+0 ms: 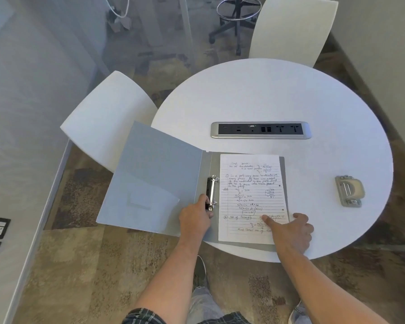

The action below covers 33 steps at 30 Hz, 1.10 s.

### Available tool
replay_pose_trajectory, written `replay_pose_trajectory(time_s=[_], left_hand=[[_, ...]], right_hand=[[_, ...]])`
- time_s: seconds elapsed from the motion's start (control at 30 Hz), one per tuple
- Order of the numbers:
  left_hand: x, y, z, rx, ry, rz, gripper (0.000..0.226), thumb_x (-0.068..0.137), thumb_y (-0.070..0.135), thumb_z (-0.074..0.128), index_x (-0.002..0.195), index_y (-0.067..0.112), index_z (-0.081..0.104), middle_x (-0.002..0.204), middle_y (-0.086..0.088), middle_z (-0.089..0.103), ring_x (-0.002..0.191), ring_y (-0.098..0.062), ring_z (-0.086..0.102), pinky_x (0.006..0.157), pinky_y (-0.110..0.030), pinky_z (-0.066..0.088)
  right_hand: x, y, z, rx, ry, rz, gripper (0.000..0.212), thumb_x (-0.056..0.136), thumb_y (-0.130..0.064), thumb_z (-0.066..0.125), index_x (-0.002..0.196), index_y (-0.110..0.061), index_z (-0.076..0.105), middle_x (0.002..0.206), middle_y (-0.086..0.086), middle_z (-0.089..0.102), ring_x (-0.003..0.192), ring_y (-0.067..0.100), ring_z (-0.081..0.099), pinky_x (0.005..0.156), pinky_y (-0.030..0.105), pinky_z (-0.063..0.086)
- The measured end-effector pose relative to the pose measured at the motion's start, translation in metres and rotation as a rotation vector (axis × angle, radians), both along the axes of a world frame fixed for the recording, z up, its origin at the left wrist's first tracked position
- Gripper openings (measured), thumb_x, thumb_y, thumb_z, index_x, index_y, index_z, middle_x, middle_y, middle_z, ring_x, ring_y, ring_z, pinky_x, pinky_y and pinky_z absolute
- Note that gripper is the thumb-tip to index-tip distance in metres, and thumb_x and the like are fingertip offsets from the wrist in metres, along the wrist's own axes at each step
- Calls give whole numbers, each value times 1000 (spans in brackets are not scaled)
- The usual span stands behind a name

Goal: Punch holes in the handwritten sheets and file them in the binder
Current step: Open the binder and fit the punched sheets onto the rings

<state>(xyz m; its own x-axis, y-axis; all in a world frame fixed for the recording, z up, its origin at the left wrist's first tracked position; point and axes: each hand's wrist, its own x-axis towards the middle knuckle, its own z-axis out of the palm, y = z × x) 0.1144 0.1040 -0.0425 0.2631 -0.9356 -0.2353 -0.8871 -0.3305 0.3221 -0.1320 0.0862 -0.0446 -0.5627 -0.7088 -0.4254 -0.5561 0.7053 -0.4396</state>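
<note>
A grey binder lies open at the near left of the round white table, its front cover hanging past the edge. The metal ring mechanism sits on the spine. A handwritten lined sheet lies on the binder's right side, with two punched holes along its right edge. My left hand grips the lower end of the ring mechanism. My right hand presses flat on the sheet's lower right corner. A grey hole punch rests on the table to the right, apart from both hands.
A power and data socket strip is set into the table's middle. White chairs stand at the left and at the far side. A black swivel stool stands beyond. My legs show below the table edge.
</note>
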Motion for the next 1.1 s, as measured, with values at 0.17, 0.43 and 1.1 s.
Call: replay_pose_trajectory(time_s=[0.17, 0.43, 1.1], left_hand=[[-3, 1, 0, -13, -37, -26, 34, 97, 35, 63, 126, 22, 51, 78, 2, 71, 69, -19, 67, 65, -32, 53], [-6, -1, 5, -4, -63, -27, 36, 97, 31, 65, 128, 19, 50, 88, 3, 74, 82, -19, 70, 64, -28, 43], [-24, -7, 10, 110, -121, 85, 68, 74, 63, 78, 116, 20, 48, 64, 10, 50, 65, -18, 49, 68, -32, 39]], right_hand=[[-12, 4, -2, -84, -64, 24, 64, 75, -47, 89, 121, -12, 61, 120, 11, 66, 107, 33, 65, 91, 48, 55], [-3, 7, 1, -149, 88, 301, 58, 90, -40, 76, 136, -9, 60, 135, 13, 58, 127, 33, 49, 111, 47, 40], [12, -58, 11, 54, -72, 112, 87, 61, -45, 95, 125, -12, 48, 117, 11, 68, 118, 39, 61, 103, 49, 47]])
